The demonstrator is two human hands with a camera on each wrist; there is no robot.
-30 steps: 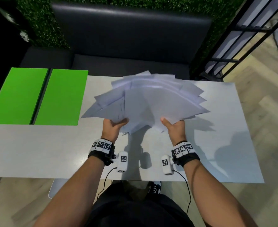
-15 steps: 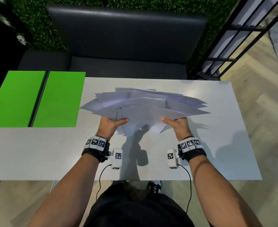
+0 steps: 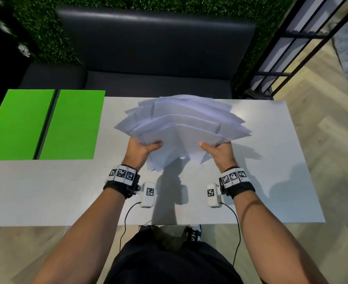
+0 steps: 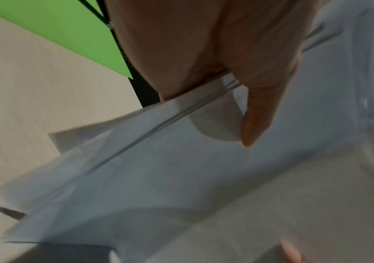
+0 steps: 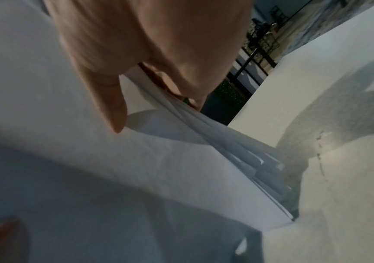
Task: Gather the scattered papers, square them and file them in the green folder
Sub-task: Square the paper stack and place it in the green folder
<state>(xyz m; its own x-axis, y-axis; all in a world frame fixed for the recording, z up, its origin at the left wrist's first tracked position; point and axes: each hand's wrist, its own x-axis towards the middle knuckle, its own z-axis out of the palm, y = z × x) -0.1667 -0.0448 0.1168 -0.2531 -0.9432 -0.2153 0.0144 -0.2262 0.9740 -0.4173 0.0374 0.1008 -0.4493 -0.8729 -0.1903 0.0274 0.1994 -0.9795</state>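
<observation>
A loose, fanned bundle of several white papers [image 3: 181,128] is held up over the middle of the table, tilted with its far edges raised. My left hand [image 3: 143,149] grips the bundle's near left side, thumb on top [image 4: 255,113], fingers hidden underneath. My right hand [image 3: 218,150] grips the near right side the same way, thumb over the sheets [image 5: 111,99]. The sheet edges [image 5: 248,160] are staggered, not flush. The green folder [image 3: 44,124] lies open flat at the table's far left corner, with nothing on it.
The pale table [image 3: 271,171] carries the shadows of the papers and arms. A dark sofa [image 3: 152,48] stands behind the far edge. A black metal railing [image 3: 292,48] rises at the back right over wooden flooring.
The paper bundle dropped low and flat half a second ago and now stands raised and tilted again. Both hands kept their grip and sit a little farther apart.
</observation>
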